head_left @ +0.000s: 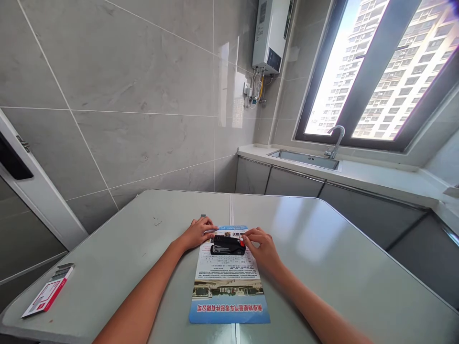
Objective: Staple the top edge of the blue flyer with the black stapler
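Observation:
A black stapler point(228, 245) with a red part at its right end lies crosswise on a printed leaflet point(229, 286), whose text appears upside down from here. At the stapler's right end, my right hand point(263, 248) has its thumb and fingers closed around the red part. My left hand point(196, 234) rests on the leaflet's upper left edge, fingers stretched out, its thumb close to the stapler's left end. Whether that thumb touches the stapler, I cannot tell. Just beyond the left fingers, a small dark item point(203, 216) is mostly hidden.
The pale table point(308, 286) has a seam down its middle. A red and white box point(48, 292) lies near its left edge. Beyond stand a counter with a sink point(304, 158), a tap point(336, 141), a wall heater point(271, 38) and a window. Left is a door frame point(46, 191).

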Demonstrator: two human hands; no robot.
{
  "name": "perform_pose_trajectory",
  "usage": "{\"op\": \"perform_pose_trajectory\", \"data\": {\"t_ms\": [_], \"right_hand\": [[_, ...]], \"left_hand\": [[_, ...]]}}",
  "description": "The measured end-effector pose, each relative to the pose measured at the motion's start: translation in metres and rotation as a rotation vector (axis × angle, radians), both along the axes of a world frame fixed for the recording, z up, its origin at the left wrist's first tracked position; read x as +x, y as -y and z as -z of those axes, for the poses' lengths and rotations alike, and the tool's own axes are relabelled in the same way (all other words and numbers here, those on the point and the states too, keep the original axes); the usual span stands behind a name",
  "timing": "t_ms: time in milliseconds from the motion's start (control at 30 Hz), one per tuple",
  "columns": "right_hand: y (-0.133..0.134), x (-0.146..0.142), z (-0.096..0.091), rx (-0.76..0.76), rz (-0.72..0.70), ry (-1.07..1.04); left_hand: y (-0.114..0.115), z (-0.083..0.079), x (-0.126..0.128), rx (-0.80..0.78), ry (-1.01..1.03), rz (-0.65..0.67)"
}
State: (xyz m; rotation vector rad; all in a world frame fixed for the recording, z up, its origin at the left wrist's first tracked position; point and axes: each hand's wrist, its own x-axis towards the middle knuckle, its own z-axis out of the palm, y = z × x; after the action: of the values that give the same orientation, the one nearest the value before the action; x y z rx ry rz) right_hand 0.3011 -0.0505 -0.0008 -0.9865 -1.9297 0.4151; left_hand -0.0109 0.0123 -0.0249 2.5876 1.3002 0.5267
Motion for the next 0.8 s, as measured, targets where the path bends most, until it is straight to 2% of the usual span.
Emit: {"op": "perform_pose_trajectory", "data": {"t_ms": [133, 433, 600, 800], "right_hand": [[0.000, -0.001, 0.002, 0.021, -0.033, 0.028], [-0.006, 0.000, 0.008, -0.031, -0.001, 0.061], [-0.005, 0.000, 0.007, -0.057, -0.012, 0.065], [0.001, -0.006, 0.001, -0.014, -0.053, 0.034]], "left_hand": [[0.000, 0.000, 0.001, 0.003, -0.009, -0.006], [0.007, -0.010, 0.004, -0.018, -0.014, -0.013], [0.005, -0.008, 0.003, -0.019, -0.005, -0.004], [0.003, -0.006, 0.002, -0.008, -0.001, 0.002]]}}
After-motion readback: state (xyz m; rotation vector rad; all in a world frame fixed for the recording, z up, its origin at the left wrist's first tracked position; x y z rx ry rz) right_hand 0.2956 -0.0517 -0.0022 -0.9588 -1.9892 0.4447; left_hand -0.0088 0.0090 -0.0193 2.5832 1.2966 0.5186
